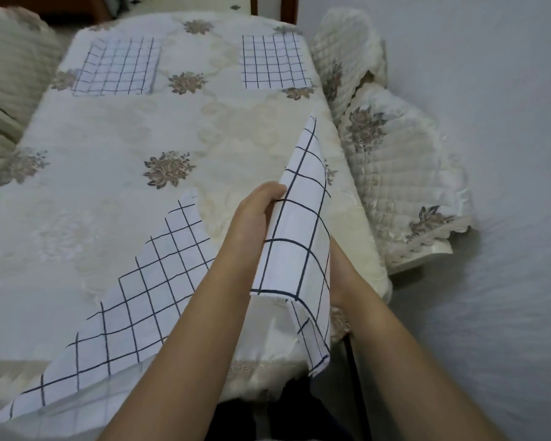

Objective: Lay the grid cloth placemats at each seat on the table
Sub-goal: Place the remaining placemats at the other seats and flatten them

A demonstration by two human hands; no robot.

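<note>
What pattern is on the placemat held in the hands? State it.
The held placemat is white with a thin dark-blue grid; head view.

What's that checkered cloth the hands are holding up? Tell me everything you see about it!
The held placemat is thin white cloth with dark blue grid lines. It is lifted, tilted and slightly curled, above the near right corner of the table. One corner points up and another hangs past the edge. The left hand grips its left side. The right hand is behind its right side, fingers hidden.

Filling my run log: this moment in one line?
held placemat: raised, near right | left hand: grips its edge | right hand: behind it, grip hidden | far-left placemat, far-right placemat: flat | near-left placemat: skewed, overhanging edge
</note>
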